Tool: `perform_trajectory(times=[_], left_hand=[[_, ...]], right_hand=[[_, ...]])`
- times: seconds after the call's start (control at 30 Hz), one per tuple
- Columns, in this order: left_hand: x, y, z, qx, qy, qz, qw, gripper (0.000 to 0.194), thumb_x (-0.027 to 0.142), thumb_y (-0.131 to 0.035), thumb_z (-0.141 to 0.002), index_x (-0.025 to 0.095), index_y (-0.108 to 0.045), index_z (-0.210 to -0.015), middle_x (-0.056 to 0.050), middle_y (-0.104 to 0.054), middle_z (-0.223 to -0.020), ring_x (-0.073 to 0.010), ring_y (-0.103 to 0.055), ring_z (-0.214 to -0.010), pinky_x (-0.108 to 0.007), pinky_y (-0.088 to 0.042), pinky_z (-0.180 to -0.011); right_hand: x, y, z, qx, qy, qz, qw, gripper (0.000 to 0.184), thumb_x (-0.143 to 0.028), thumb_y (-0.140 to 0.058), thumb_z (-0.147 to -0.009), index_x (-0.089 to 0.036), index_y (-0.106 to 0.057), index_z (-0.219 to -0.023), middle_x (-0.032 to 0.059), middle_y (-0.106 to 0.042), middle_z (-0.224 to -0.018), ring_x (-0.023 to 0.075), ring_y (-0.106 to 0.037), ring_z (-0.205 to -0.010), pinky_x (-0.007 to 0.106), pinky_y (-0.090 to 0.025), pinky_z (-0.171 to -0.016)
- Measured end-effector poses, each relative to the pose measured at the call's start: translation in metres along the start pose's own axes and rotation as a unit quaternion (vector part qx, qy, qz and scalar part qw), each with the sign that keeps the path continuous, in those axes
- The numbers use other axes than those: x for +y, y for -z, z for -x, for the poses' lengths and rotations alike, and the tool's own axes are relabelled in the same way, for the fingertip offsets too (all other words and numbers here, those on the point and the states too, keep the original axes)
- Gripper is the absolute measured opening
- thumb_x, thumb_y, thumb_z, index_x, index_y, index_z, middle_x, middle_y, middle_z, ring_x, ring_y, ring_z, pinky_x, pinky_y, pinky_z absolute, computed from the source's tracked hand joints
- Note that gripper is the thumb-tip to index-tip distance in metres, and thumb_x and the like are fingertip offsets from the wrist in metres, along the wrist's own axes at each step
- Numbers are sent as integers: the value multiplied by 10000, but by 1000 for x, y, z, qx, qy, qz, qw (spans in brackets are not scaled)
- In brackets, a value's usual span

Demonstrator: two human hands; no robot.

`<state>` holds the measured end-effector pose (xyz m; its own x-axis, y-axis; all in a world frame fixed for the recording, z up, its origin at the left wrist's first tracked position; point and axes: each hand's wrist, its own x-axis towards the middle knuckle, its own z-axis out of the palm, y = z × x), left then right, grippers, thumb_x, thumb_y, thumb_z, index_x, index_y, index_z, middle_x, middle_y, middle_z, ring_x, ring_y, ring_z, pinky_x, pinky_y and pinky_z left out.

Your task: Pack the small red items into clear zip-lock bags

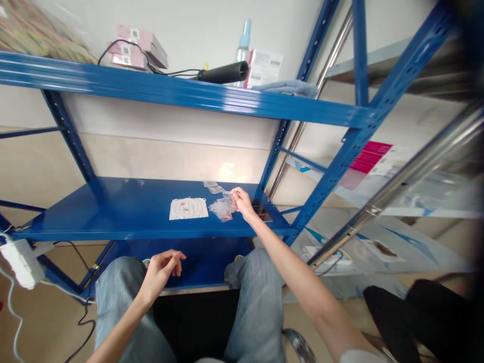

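Observation:
My right hand [242, 204] reaches out over the blue steel shelf [113, 212], its fingers pinching the edge of a clear plastic bag [221, 208] with small reddish contents. A white paper sheet [188, 208] lies to the left of the bag, and a small paper slip [214, 187] lies behind it. Beyond my right hand is a dark flat item [261, 210], partly blurred. My left hand [162, 272] hangs lower, above my jeans-covered left knee [121, 287], fingers loosely apart and holding nothing.
The blue rack's uprights and braces stand on both sides. On the upper shelf are pink-and-white boxes [138, 48], a black cylinder with a cable [223, 73], a spray bottle [244, 43] and a folded blue cloth [287, 88]. A white power strip [21, 262] hangs at left.

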<state>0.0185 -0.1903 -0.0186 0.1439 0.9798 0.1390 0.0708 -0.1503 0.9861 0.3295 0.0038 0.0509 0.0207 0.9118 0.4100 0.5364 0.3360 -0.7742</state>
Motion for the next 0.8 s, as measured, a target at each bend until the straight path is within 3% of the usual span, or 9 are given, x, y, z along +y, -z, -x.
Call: perform_trajectory(times=[0.13, 0.23, 0.3, 0.43, 0.57, 0.7, 0.8], left_hand=[[2, 9, 1, -1, 12, -16, 1000, 433, 528, -555, -944, 166, -661, -731, -28, -620, -592, -154, -561, -571, -266, -446, -591], [1, 14, 1, 20, 22, -12, 999, 519, 550, -489, -966, 193, -516, -589, -24, -574, -559, -146, -527, -549, -268, -426, -590], [-5, 15, -1, 23, 40, -12, 999, 527, 561, -456, -973, 206, -480, -585, -26, -570, -567, -151, -525, -553, -276, -428, -595], [-32, 12, -8, 17, 54, -37, 998, 560, 619, -525, -909, 242, -294, -565, -3, -493, -497, -145, -459, -476, -287, -394, -536], [-56, 5, -8, -21, 77, -76, 994, 603, 656, -521, -888, 242, -195, -594, 29, -349, -476, -132, -386, -414, -289, -320, -470], [-58, -4, -2, -74, 27, -158, 984, 582, 574, -493, -934, 220, -206, -572, 14, -334, -526, -123, -341, -469, -297, -277, -514], [-54, -9, 1, -117, -5, -206, 972, 551, 482, -507, -945, 208, -218, -564, 11, -341, -533, -125, -307, -500, -312, -256, -548]], right_hand=[[24, -13, -33, 5, 0, 89, 996, 233, -200, -479, -864, -218, -581, -1073, 32, -611, -881, 190, -599, -777, 308, -521, -710], [33, -25, -49, 16, -5, 164, 986, 417, -111, -509, -813, -204, -590, -1211, 123, -597, -1173, 272, -553, -1103, 424, -475, -947], [35, -33, -65, 0, 0, 208, 978, 454, -88, -484, -839, -207, -602, -1260, 137, -573, -1274, 287, -506, -1200, 442, -428, -1020], [34, -56, -105, -107, 31, 276, 955, 423, -128, -503, -909, -279, -671, -1266, 75, -635, -1305, 245, -535, -1224, 368, -407, -1049], [32, -80, -129, -192, 22, 345, 918, 393, -138, -574, -895, -292, -718, -1227, 85, -679, -1303, 295, -532, -1292, 435, -401, -1058], [28, -92, -130, -211, 4, 398, 893, 382, -33, -576, -839, -202, -752, -1132, 153, -707, -1249, 301, -568, -1279, 438, -382, -1075], [21, -87, -127, -191, -3, 420, 887, 310, -35, -575, -844, -133, -753, -1079, 208, -722, -1173, 301, -612, -1218, 410, -383, -1061]])
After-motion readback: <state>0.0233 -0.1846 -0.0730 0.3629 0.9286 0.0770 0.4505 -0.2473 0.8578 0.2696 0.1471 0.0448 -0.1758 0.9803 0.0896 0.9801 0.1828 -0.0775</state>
